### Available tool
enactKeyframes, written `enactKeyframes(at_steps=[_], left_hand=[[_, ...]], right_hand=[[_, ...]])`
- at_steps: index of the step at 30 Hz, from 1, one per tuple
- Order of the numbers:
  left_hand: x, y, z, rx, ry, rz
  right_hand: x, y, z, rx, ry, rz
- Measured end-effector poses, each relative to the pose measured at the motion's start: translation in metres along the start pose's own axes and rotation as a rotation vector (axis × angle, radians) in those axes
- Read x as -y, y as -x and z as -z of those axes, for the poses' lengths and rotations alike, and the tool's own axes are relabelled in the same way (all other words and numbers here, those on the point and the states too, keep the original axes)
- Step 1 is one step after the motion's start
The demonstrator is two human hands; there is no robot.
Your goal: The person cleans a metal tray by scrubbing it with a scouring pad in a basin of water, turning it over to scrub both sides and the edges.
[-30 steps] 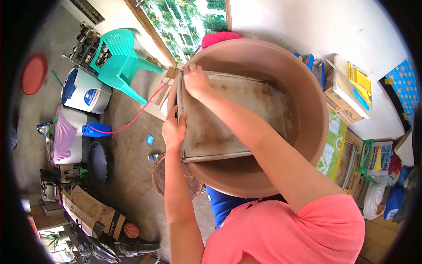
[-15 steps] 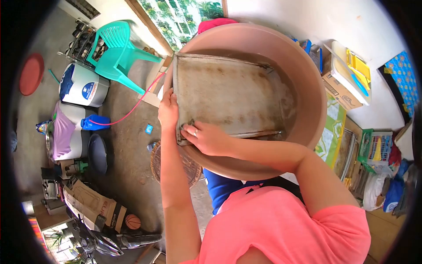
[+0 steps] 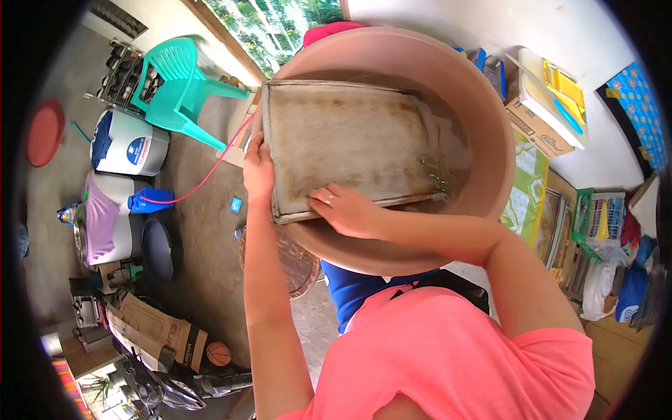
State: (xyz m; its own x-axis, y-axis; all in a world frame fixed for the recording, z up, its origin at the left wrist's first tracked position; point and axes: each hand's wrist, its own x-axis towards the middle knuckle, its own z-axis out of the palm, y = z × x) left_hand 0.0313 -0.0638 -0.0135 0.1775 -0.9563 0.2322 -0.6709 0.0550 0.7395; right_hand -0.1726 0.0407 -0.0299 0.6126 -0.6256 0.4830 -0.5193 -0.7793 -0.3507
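Observation:
A worn, brown-stained rectangular metal tray [image 3: 350, 133] with a raised rim rests tilted in a big brown plastic tub [image 3: 483, 161], its right end dipping into the water. My left hand [image 3: 259, 171] is closed around the tray's left edge, by the tub's rim. Lying across the tray's near side, my right hand [image 3: 348, 212] has its fingers bent and pressed together against the inner surface. A ring shows on one finger. Whatever may be under those fingertips is hidden.
A teal plastic chair [image 3: 175, 91] stands beyond the tub at the left. A pink hose [image 3: 210, 178] runs from a blue container [image 3: 150, 201] to the tub. Below the tub is a round wooden stool [image 3: 287, 262]. Boxes [image 3: 539, 126] are stacked at the right.
My right hand has slid rightward along the tray's near side, away from the left corner. My left hand keeps its hold on the edge. The whole view has shifted slightly.

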Motion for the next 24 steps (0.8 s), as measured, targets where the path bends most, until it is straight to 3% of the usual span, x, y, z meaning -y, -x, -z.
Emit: enactKeyframes(at_steps=[4,8,13,15,18,21,24], left_hand=[[0.003,-0.003,0.002,0.050,0.049,0.005],[0.004,-0.003,0.002,0.054,0.132,-0.010],[-0.002,0.000,0.004,0.057,0.100,-0.027],[0.000,-0.003,0.005,0.058,0.066,-0.031],[0.021,-0.010,0.002,0.045,0.044,-0.100],[0.020,-0.011,0.003,0.066,0.088,-0.068],[0.025,-0.014,0.005,0.089,0.059,-0.120]], right_hand=[[0.035,-0.043,-0.009,-0.008,-0.183,-0.160],[0.031,-0.024,0.003,0.118,-0.295,-0.219],[-0.036,0.066,0.038,0.394,-0.237,-0.564],[-0.072,0.094,0.051,0.472,-0.208,-0.594],[-0.111,0.124,0.060,0.626,-0.066,-0.763],[-0.133,0.137,0.052,0.613,0.080,-0.907],[-0.123,0.129,0.054,0.663,0.526,-1.155]])
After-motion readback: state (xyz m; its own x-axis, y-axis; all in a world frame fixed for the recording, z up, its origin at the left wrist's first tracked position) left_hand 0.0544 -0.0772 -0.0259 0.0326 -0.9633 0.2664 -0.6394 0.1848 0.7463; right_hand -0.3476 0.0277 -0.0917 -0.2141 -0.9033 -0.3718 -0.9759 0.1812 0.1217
